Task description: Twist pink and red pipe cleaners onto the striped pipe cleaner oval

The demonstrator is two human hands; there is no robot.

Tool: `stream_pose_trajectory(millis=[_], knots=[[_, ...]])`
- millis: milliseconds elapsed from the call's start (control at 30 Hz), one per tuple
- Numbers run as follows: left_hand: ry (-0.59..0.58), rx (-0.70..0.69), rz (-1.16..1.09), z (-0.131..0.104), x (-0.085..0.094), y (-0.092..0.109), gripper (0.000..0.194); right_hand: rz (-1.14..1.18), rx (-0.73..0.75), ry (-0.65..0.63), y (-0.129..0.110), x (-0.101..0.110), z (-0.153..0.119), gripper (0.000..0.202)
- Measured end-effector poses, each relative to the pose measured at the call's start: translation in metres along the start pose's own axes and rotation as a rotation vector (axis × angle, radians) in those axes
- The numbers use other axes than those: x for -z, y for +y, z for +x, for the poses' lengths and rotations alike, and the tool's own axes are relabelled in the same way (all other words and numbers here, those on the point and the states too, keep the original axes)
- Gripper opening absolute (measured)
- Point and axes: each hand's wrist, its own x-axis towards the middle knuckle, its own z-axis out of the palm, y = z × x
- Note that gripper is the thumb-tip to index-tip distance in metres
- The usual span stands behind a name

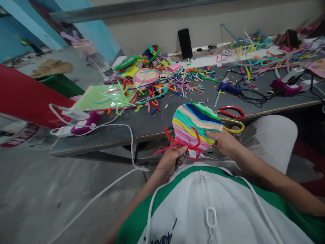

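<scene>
A rounded panel of striped pipe cleaners [196, 125], in green, blue, peach, yellow and pink rows, is held up in front of my lap. My right hand [223, 140] pinches its right edge, thumb on the striped face. At the lower edge, my left hand [172, 157] is closed with its thumb over a red pipe cleaner [195, 140] whose bent ends stick up across the panel. A pink-red strand [164, 149] points left from the same fingers. Just past the right hand lie scissors with one red and one yellow handle [235, 125], their blades hidden.
On the grey table [119, 130] are many cut pipe cleaner pieces [188, 81], a blue glue gun [230, 88] with its cord, and a green sheet [101, 96]. A phone [185, 43] leans against the wall. Purple power strips [87, 122] sit left and right; a white cable [132, 142] hangs off the edge.
</scene>
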Motion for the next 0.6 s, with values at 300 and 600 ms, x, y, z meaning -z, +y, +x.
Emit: stream_pose_trajectory(millis=[300,600], knots=[[0.101,-0.039,-0.148,0.003,-0.006,-0.007,0.026,-0.047,-0.049,-0.025,-0.001,-0.001,0.009,0.041],[0.27,-0.222,-0.198,0.005,-0.008,-0.009,0.026,0.036,0.037,0.12,0.011,-0.012,-0.002,0.034]])
